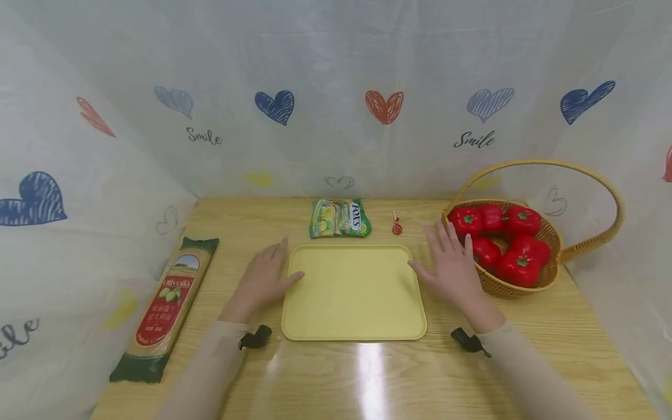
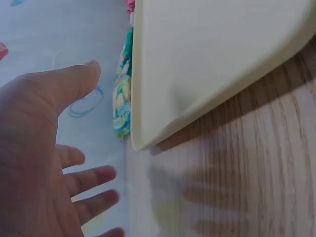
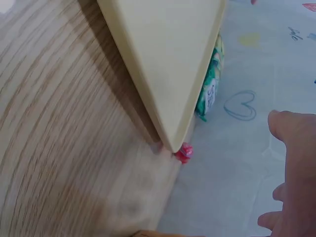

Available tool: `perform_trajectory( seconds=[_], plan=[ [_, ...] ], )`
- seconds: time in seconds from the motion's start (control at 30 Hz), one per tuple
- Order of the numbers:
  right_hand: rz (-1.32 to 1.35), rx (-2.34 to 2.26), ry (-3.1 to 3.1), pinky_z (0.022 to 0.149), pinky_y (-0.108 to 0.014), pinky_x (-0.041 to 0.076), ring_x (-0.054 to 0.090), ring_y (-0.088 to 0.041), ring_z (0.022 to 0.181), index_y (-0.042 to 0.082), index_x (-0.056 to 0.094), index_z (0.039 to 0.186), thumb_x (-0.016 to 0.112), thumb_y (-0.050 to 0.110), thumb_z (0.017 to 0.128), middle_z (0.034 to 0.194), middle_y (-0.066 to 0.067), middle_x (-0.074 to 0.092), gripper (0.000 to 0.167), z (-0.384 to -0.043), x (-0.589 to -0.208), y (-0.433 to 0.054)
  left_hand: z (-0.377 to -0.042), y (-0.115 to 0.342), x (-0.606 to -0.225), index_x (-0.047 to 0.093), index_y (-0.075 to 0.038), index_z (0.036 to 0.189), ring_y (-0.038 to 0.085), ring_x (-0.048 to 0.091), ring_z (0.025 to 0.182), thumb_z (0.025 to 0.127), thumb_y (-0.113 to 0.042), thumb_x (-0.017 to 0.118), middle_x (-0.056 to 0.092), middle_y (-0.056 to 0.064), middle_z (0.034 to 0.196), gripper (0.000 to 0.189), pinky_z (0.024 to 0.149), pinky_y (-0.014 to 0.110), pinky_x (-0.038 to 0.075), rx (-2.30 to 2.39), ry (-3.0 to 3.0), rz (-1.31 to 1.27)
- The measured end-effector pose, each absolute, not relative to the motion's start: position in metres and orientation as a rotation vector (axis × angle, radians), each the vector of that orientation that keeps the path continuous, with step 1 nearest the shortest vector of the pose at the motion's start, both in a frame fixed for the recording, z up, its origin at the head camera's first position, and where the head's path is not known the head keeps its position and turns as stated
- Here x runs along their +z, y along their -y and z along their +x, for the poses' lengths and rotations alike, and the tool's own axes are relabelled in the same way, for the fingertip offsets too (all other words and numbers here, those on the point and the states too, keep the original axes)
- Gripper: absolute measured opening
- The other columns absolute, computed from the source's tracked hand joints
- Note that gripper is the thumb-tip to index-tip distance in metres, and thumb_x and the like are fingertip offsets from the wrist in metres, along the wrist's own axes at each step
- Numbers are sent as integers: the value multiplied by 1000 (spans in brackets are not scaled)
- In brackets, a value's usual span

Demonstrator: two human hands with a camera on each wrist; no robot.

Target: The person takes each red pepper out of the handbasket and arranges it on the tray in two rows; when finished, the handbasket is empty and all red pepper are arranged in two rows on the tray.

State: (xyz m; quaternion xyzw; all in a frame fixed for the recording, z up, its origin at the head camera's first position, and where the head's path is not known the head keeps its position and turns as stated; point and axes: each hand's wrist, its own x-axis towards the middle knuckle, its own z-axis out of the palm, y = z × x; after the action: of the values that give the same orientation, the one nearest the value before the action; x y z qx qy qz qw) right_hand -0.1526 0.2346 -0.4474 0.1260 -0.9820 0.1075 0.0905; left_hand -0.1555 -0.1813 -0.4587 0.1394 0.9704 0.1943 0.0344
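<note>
Two hands are out over the table (image 1: 315, 379), one on each side of a yellow tray (image 1: 354, 294). The tray is in the middle of the table, right between them. The left hand (image 1: 265, 277) has its fingers out straight and its thumb far apart from them. In the head view the thumb tip sits over the tray's left edge, but the left wrist view shows a gap between thumb and tray. The right hand (image 1: 454, 268) has its fingers spread apart too. Its thumb points at the tray's right side, with a gap there in the right wrist view. Its fingers are close to a basket (image 1: 496, 286) with a tall handle, and I cannot tell if they touch it. Red peppers (image 1: 518, 269) sit inside the basket. Behind the tray lies a green candy bag (image 1: 338, 219), and a little red lollipop (image 1: 397, 227) is to the right of it. A long pack (image 1: 168, 303) with a red label lies at the left side of the table. White sheets (image 1: 325, 58) with hearts hang at the back and sides.
</note>
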Motion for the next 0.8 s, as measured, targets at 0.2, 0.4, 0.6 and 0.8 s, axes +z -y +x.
perform_trajectory(
  seconds=[0.2,0.4,0.6,0.8],
  plan=[
    [353,349,2901,118,-74,5,14,-46,152,12,14,165,61,52,97,167,-22,19,91,-146,-438,-246,-150,189,-464,25,-2,160,47,36,144,98,-54,62,37,26,157,89,116,63,32,776,-2880,362],
    [319,397,2885,118,-73,7,18,-46,151,15,16,165,62,53,96,165,-23,23,91,-139,-432,-257,-146,195,-470,30,-3,159,48,34,145,98,-49,63,38,26,157,84,117,64,29,869,-2864,336],
    [292,441,2855,120,-70,6,22,-48,148,12,24,163,69,46,93,161,-25,28,90,-132,-426,-269,-142,201,-477,34,-3,158,44,34,146,98,-45,66,38,23,158,80,120,59,27,993,-2819,306],
    [259,458,2829,121,-68,8,27,-49,143,12,26,162,71,41,91,158,-26,31,89,-126,-425,-285,-136,207,-485,35,-6,157,42,33,147,97,-48,65,37,20,160,80,120,59,27,1070,-2759,270]
  ],
)
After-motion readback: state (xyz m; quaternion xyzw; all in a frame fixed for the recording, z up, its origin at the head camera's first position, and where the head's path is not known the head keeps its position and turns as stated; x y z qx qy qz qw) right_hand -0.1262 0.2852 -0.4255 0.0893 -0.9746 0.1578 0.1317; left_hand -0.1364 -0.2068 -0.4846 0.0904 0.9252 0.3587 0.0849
